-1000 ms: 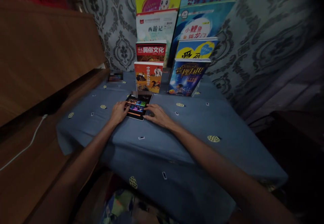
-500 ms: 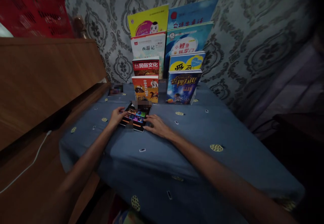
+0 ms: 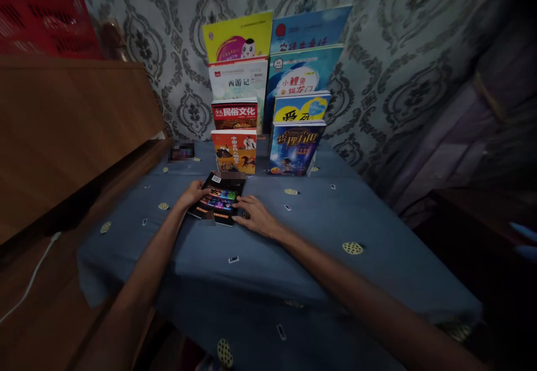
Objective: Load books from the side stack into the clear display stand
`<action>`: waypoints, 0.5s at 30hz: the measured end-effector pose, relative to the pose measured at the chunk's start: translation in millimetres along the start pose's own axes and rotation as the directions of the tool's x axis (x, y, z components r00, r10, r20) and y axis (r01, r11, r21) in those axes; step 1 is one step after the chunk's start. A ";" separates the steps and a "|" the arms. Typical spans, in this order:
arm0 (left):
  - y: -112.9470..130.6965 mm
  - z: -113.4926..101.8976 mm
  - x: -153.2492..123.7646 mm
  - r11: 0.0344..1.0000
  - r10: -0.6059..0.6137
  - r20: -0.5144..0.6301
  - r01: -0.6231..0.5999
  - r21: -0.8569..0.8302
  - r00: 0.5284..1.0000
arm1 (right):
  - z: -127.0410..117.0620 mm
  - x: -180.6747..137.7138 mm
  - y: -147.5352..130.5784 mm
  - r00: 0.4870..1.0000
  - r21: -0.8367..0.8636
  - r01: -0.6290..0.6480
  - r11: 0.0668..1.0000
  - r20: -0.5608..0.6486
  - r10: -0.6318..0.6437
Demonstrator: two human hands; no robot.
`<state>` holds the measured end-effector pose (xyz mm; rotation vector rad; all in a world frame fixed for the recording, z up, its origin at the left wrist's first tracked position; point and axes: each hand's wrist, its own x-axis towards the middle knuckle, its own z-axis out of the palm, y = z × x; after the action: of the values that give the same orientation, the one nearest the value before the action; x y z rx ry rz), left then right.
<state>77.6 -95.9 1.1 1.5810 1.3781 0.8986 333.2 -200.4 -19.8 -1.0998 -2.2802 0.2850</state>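
A black book (image 3: 220, 195) lies on the cloth-covered table, its back cover up, with a barcode and rows of small colourful pictures. My left hand (image 3: 193, 194) holds its left edge, the thumb over the cover. On the opposite edge, my right hand (image 3: 255, 215) grips it with the fingers slightly spread. Just behind it stands an orange book (image 3: 235, 151), with a red book (image 3: 235, 114), a white book (image 3: 239, 83) and a yellow book (image 3: 239, 35) rising in steps. To the right, a dark blue book (image 3: 294, 148) fronts a similar upright row.
The table wears a blue patterned cloth (image 3: 293, 259). A small dark object (image 3: 182, 152), partly blurred out, lies at its far left. Beside it stands a wooden cabinet (image 3: 75, 136) bearing a red basket (image 3: 46, 15). A white cable (image 3: 36, 276) hangs at the left. Patterned wallpaper backs the table.
The whole view has shifted a little, so things appear slightly further left and lower. Both hands stay on the black book, which keeps about the same place before the upright books.
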 end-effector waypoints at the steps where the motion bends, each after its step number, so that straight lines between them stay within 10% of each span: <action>1: 0.5 -0.5 -0.6 1.000 -0.002 -0.008 0.002 0.009 1.000 | -0.3 -0.1 -0.9 1.000 -0.010 -0.005 1.000 -0.002 0.005; 15: -8.3 -0.9 0.4 0.999 0.014 0.012 -0.014 -0.034 1.000 | 2.4 56.6 11.9 0.986 -0.062 -0.116 0.991 0.110 0.122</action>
<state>73.6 -95.0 -6.3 1.5701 1.3381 0.9150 311.8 -149.2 -3.5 -1.2808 -2.3380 0.3416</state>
